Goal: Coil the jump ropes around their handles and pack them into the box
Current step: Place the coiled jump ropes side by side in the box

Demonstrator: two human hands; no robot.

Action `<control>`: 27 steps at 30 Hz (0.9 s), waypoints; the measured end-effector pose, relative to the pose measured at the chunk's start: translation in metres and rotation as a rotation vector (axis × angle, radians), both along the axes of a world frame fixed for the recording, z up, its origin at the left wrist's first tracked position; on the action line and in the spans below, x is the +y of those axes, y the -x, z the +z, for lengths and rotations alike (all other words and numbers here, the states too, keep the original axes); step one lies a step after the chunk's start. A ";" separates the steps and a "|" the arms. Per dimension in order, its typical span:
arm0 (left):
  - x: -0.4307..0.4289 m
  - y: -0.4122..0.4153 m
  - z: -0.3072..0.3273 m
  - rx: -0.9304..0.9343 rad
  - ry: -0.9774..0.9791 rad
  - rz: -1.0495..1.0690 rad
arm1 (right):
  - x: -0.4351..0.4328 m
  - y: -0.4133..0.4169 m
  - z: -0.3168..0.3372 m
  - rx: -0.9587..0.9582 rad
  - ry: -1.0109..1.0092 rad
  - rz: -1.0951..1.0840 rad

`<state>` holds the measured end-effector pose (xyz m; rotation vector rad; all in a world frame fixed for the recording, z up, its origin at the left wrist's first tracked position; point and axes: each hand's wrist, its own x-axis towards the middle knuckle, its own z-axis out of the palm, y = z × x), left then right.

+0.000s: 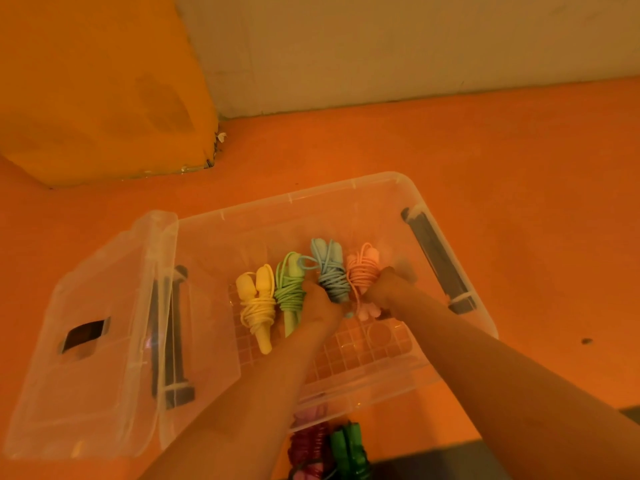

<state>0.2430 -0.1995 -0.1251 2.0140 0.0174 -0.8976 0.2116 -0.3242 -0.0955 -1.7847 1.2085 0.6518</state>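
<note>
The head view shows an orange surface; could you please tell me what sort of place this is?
Probably an indoor floor corner: an orange floor meets a pale wall, with a clear box on it.

No text, label, brand, number or sign can be read anywhere in view. The clear plastic box [346, 188], its lid [86, 306] and the coiled jump ropes [298, 289] carry no legible marking, and the dark patch on the lid shows no lettering.
</note>
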 end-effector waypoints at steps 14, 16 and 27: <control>0.004 0.002 0.027 -0.036 0.283 -0.082 | 0.007 0.010 0.039 -0.101 0.341 0.156; 0.003 0.002 0.029 0.015 0.295 -0.037 | 0.007 0.013 0.043 -0.113 0.348 0.153; 0.005 -0.004 0.006 0.137 0.081 0.063 | 0.008 0.010 0.031 -0.079 0.380 0.320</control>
